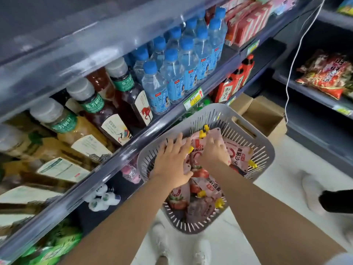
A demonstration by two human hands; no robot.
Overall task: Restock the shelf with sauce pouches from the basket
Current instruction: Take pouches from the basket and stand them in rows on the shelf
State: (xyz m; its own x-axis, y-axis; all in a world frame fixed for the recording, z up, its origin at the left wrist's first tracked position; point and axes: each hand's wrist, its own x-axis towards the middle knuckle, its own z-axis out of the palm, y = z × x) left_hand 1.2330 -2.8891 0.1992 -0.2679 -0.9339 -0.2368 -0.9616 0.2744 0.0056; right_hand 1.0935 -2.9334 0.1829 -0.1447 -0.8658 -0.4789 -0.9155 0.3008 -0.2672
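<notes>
A grey slotted basket (248, 129) sits on the floor beside the shelf unit (107, 155). Inside lie several pink sauce pouches (238, 152) with yellow caps, printed with tomatoes. Both my hands reach down into the basket. My left hand (172, 159) lies with fingers spread on the pouches at the basket's left side. My right hand (214, 150) presses on the top pouch (212, 133) near the middle, fingers curled over it. Whether either hand grips a pouch is hidden by the hands themselves.
The shelf holds tea bottles (107, 104) and blue-capped water bottles (181, 64); red bottles (235, 81) stand lower right. A cardboard box (267, 115) sits behind the basket. Snack bags (328, 73) fill the right shelf. A white cable (294, 60) hangs there. Someone's shoe (313, 194) is at right.
</notes>
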